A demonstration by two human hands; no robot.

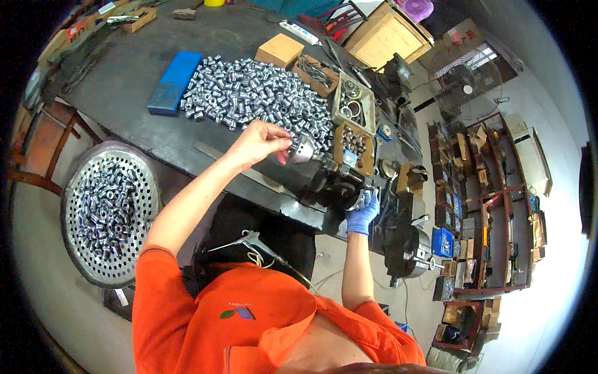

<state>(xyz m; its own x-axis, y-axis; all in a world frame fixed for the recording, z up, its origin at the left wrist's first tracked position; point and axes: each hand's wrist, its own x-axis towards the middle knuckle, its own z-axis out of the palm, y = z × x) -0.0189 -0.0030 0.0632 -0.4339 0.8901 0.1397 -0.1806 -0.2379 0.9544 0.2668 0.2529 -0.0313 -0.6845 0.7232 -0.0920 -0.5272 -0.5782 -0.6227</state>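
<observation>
My bare left hand (pixel 263 144) is at the front of a silver chuck (pixel 301 149), its thumb and fingers pinched together. Whatever lies between those fingertips is too small and too covered to name. The chuck sits on a dark bench machine (pixel 336 185) at the table edge. At the machine's other end my right hand (pixel 364 215), in a blue glove, has its fingers curled round a shiny metal handle (pixel 360 201). Behind the chuck spreads a large heap of short silver metal sleeves (pixel 249 93) on the dark table.
More sleeves lie in a perforated metal basin (pixel 149 206) at the left. A blue box (pixel 174 83) and a cardboard box of small parts (pixel 353 149) flank the heap. An air gun (pixel 252 240) is below the table edge. A fan (pixel 464 87) and shelves (pixel 489 218) stand right.
</observation>
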